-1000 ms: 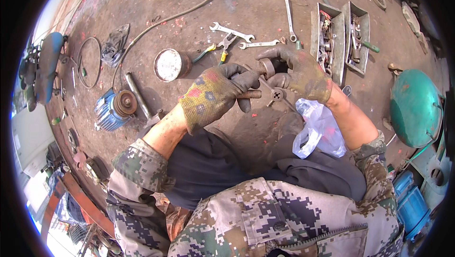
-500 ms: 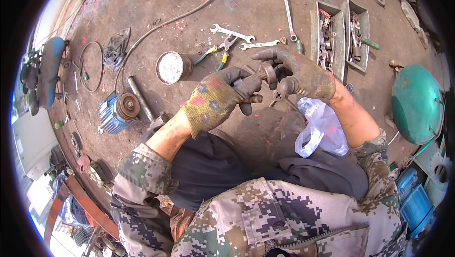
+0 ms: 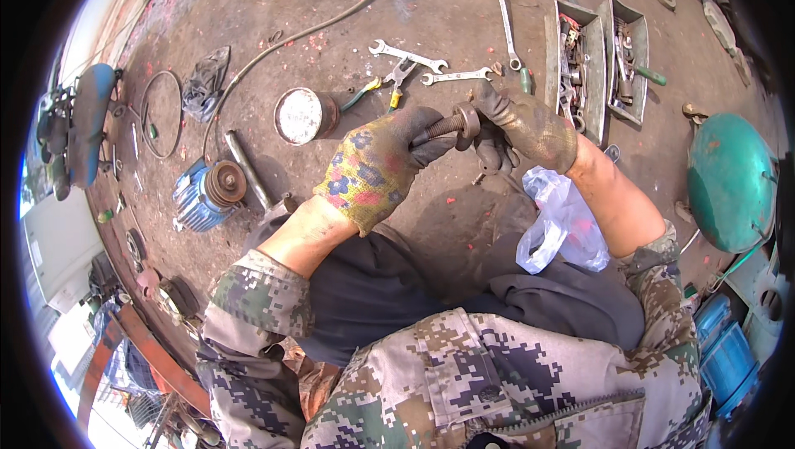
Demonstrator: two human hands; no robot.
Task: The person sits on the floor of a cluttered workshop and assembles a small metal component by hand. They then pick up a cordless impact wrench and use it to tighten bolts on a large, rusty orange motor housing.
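Observation:
My left hand (image 3: 373,163), in a worn, flower-patterned work glove, is closed around a thick rusty bolt (image 3: 441,128). The threaded shank shows along the fingers, and a wide round head or collar (image 3: 469,122) faces right. Against that round end sit the bent fingers of my right hand (image 3: 530,127), also in a dirty glove. Its fingertips are partly hidden, so their exact grip is hard to see. Beyond the hands lie two open-ended wrenches (image 3: 410,56) (image 3: 455,77) and yellow-green-handled pliers (image 3: 400,74).
Metal trays (image 3: 593,76) (image 3: 633,76) of tools stand at far right, beside a combination wrench (image 3: 506,26). A paint-crusted can (image 3: 305,116), blue motor (image 3: 199,205) and metal bar (image 3: 247,169) are left. A plastic bag (image 3: 563,229) lies near my right forearm; a green round-topped object (image 3: 730,182) stands right.
My left hand has turned, exposing more of the shank. The second threaded shank and cross-marked round head are no longer visible. My right hand's fingers have curled inward at the bolt's round end.

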